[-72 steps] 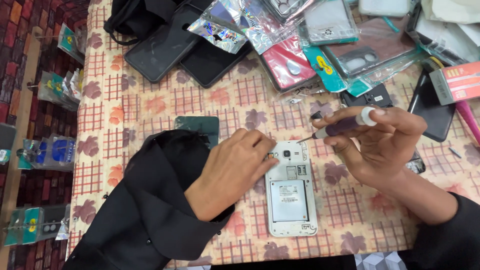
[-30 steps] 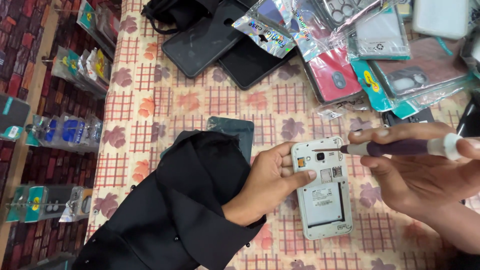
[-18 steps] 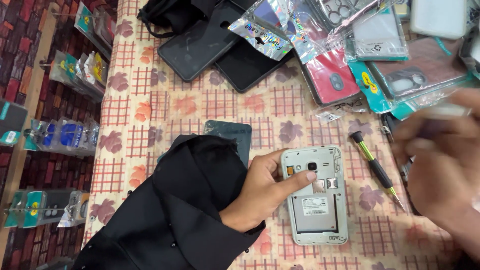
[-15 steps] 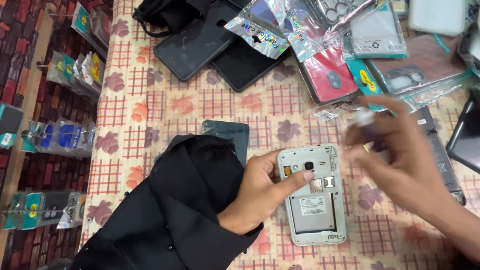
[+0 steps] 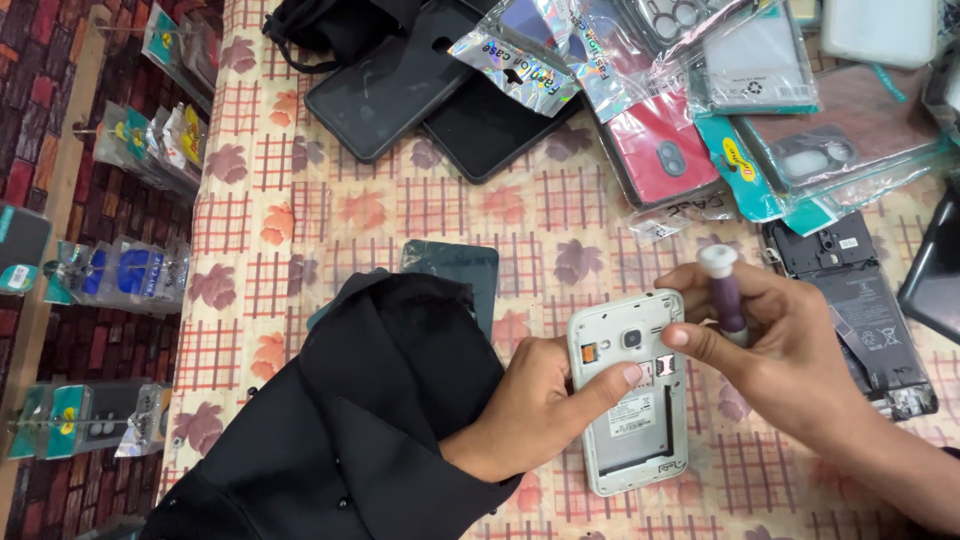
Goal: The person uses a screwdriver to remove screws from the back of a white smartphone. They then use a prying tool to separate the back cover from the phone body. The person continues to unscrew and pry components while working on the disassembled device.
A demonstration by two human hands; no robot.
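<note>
Low in the middle of the frame, the white phone (image 5: 632, 400) lies open, back cover and battery already off. The left hand (image 5: 545, 410) grips its edge; the right hand (image 5: 790, 350) holds a purple screwdriver (image 5: 724, 298), tip hidden, so screws probably remain.

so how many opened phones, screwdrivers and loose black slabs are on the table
opened phones: 2 (white one under the left hand, black one)
screwdrivers: 1 (purple screwdriver in the right hand)
black slabs: 2 ()
total: 5
</note>
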